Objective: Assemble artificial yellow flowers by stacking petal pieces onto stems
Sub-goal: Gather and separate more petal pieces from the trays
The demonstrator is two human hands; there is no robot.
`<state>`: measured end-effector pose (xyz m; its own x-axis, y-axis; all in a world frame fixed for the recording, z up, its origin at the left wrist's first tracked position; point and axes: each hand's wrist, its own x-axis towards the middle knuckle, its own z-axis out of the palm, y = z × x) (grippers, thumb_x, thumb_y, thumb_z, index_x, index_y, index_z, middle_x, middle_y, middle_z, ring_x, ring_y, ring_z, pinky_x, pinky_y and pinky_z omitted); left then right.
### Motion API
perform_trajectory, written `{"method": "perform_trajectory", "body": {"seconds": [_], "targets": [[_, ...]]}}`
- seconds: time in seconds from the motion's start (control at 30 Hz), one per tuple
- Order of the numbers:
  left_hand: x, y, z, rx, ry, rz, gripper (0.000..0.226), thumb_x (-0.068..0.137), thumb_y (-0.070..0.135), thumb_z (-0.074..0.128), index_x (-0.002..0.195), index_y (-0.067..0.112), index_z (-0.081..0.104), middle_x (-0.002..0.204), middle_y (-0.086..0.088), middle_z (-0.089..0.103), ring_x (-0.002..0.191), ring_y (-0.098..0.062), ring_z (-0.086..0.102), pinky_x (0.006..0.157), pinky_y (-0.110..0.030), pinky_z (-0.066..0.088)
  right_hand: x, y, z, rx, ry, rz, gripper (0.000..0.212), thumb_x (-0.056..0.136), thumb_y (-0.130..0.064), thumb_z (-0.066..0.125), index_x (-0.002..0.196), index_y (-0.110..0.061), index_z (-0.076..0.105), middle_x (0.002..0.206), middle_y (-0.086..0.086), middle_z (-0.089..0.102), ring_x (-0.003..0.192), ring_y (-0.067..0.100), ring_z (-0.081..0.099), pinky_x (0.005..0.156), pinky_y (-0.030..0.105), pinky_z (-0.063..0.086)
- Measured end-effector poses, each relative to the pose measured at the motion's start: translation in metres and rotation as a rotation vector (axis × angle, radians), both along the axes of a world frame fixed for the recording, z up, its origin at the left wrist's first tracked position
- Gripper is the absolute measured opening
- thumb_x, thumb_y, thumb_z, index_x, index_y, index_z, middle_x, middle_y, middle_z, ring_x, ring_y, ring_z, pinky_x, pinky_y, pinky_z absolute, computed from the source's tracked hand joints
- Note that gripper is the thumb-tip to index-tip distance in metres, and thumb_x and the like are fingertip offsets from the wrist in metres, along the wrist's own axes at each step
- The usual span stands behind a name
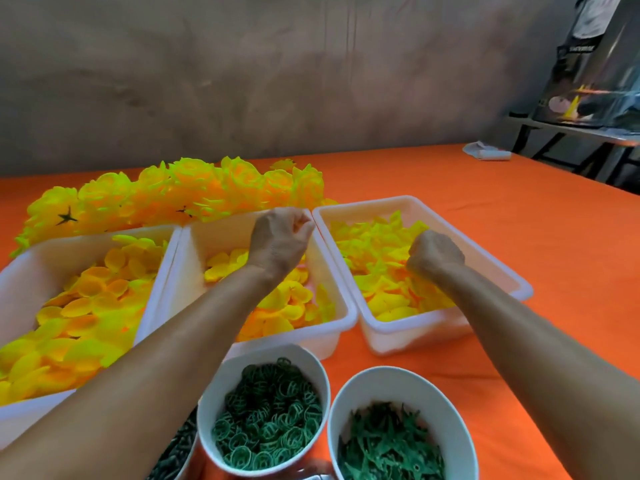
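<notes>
Both hands were over the petal bins, apparently gathering pieces for the next flower.

The left hand (pixel 282 239) hung at mid-frame above the far end of the middle bin (pixel 341 318), its fingers curled; whether they pinched a petal or stem could not be told. The right hand (pixel 434 254) was sunk among the petal pieces (pixel 377 258) of the right bin (pixel 408 332), fingers curled under and seemingly closing on one, though the grasp itself was hidden. A third petal bin (pixel 20 271) sat at left, finished yellow flowers (pixel 194 188) were heaped behind at upper left, and cups of green rings (pixel 266 414) and green star-shaped pieces (pixel 388 441) stood at the bottom on the orange tabletop (pixel 519 209). The next move likely called for lifting a single petal clear and bringing both hands together to thread it.
</notes>
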<state>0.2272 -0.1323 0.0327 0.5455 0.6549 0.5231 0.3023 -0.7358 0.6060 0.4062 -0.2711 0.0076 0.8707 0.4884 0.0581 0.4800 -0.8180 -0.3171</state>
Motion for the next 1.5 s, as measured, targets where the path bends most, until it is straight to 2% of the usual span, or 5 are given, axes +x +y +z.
{"method": "perform_trajectory", "body": {"seconds": [0.3,0.87,1.2,1.33,1.5], "targets": [[0.039,-0.008,-0.024,-0.025,-0.034,-0.041,0.017,0.09,0.017,0.06,0.09,0.005,0.072,0.087,-0.018,0.07,0.082,-0.032,0.063,0.072,-0.033,0.043,0.007,0.007,-0.002,-0.027,-0.092,0.036,0.025,0.084,-0.008,0.055,0.106,0.0,0.064,0.118,0.023,0.061,0.111,0.037,0.058,0.085,0.038,0.047],[0.04,-0.002,-0.048,0.077,-0.127,-0.06,0.015,0.09,0.009,0.059,0.09,-0.003,0.069,0.09,-0.021,0.067,0.082,-0.034,0.061,0.072,-0.037,0.044,0.013,0.003,0.017,0.647,-0.375,0.031,0.016,0.085,-0.016,0.063,0.093,-0.005,0.071,0.091,0.024,0.068,0.089,0.042,0.061,0.073,0.041,0.044],[0.04,-0.007,-0.044,-0.073,-0.223,-0.087,0.028,0.091,0.022,0.061,0.109,0.002,0.067,0.098,-0.014,0.07,0.087,-0.027,0.064,0.076,-0.032,0.048,-0.014,0.021,0.007,1.18,0.711,0.192,0.007,0.085,-0.006,0.065,0.079,-0.01,0.064,0.054,-0.004,0.065,0.048,0.006,0.06,0.05,0.02,0.052],[0.04,-0.009,-0.043,-0.256,-0.224,-0.153,0.042,0.086,0.026,0.067,0.12,0.003,0.06,0.098,-0.013,0.068,0.088,-0.02,0.063,0.08,-0.031,0.05,-0.022,0.025,-0.001,1.231,0.933,0.275,0.007,0.087,-0.003,0.06,0.088,-0.008,0.065,0.065,0.001,0.07,0.056,0.009,0.065,0.056,0.024,0.056],[0.04,-0.009,-0.042,-0.512,-0.304,-0.306,0.017,0.08,0.001,0.07,0.094,0.007,0.063,0.081,-0.012,0.064,0.074,-0.017,0.058,0.068,-0.029,0.052,-0.022,0.025,-0.003,1.213,0.992,0.354,0.016,0.083,0.003,0.06,0.092,-0.009,0.064,0.071,-0.001,0.07,0.062,0.009,0.066,0.059,0.023,0.056]]}}
